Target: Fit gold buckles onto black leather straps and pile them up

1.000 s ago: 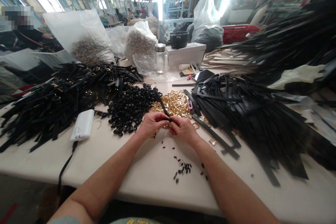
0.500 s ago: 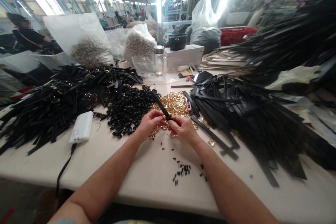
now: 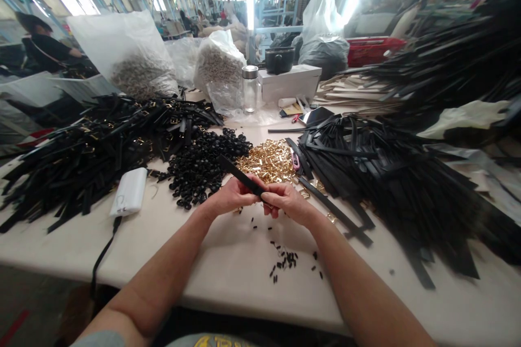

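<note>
A short black strap (image 3: 241, 175) slants up and left from between my hands. My right hand (image 3: 287, 199) pinches its lower end, thumb on top. My left hand (image 3: 234, 195) is closed round the strap from the left, its fingers partly behind it. Whether a buckle sits at the gripped end is hidden by my fingers. Just beyond my hands lies a heap of gold buckles (image 3: 269, 158). Left of it is a pile of small black loops (image 3: 199, 165). Several tiny black pieces (image 3: 288, 259) lie scattered on the table (image 3: 228, 271) nearer to me.
Buckled black straps (image 3: 101, 146) are heaped at left, plain black straps (image 3: 366, 168) at right. A white power bank (image 3: 129, 192) with a cable lies at left. A glass bottle (image 3: 249, 92), a white box (image 3: 288, 84) and filled plastic bags (image 3: 220, 68) stand behind. A person (image 3: 46, 46) is far left.
The strap has tipped over further to the left and lower between my hands. My left hand, apart from the strap half a second ago, is back against it.
</note>
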The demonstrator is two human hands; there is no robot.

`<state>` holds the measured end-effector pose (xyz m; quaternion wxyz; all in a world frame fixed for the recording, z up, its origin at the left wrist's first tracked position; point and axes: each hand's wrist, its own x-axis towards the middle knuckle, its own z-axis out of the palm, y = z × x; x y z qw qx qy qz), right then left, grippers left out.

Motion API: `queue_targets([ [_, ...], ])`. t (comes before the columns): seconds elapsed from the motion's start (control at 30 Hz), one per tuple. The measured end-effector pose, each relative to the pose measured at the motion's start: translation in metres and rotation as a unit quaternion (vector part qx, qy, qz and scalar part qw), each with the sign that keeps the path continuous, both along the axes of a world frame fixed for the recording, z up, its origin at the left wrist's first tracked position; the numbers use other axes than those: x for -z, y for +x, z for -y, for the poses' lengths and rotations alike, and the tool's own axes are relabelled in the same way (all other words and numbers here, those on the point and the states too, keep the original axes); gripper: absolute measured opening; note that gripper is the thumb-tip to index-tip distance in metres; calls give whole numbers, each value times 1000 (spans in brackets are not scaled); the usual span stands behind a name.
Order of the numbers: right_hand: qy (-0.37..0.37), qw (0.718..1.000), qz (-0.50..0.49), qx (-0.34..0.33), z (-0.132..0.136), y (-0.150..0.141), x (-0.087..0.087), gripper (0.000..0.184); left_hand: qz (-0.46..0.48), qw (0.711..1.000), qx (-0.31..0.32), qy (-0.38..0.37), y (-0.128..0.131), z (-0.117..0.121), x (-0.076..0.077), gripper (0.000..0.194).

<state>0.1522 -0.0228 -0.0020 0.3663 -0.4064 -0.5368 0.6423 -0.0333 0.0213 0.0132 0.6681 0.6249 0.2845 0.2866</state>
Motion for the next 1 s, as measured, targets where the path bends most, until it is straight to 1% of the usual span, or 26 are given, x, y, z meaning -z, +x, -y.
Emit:
queue_targets([
  [0.1, 9, 1000, -15, -5, 0, 2, 1, 29, 16, 999, -31, -35, 3, 2, 1, 24],
  [0.17, 14, 999, -29, -2, 0, 3, 2, 27, 47, 995, -44, -78, 5, 4, 1, 25],
  [0.27, 22, 999, -36, 9, 0, 3, 3, 24, 105, 981, -55, -155, 7, 6, 3, 27],
  [0.4, 37, 998, -12, 41, 0, 2, 3, 22, 170, 951, -60, -249, 8, 6, 8, 24],
  [0.5, 66, 995, 46, 62, -1, 0, 2, 20, 184, 937, -77, -288, 9, 4, 13, 16],
  [0.57, 108, 982, 112, 103, -1, -2, 1, 19, 171, 935, -94, -296, 10, 3, 15, 14],
  [0.63, 164, 956, 188, 151, -1, -3, 2, 18, 157, 937, -115, -289, 13, 3, 16, 17],
  [0.7, 216, 926, 250, 181, -1, -5, 3, 18, 150, 944, -138, -258, 16, 3, 16, 23],
  [0.77, 242, 906, 285, 197, 0, -7, 4, 19, 150, 952, -160, -214, 20, 5, 16, 25],
  [0.87, 248, 901, 287, 208, 1, -12, 5, 21, 166, 956, -169, -174, 24, 7, 16, 26],
  [0.97, 255, 902, 275, 212, 2, -17, 4, 28, 181, 956, -147, -178, 28, 11, 16, 27],
  [1.0, 254, 901, 278, 216, 3, -19, 4, 28, 188, 955, -143, -179, 30, 13, 17, 27],
])
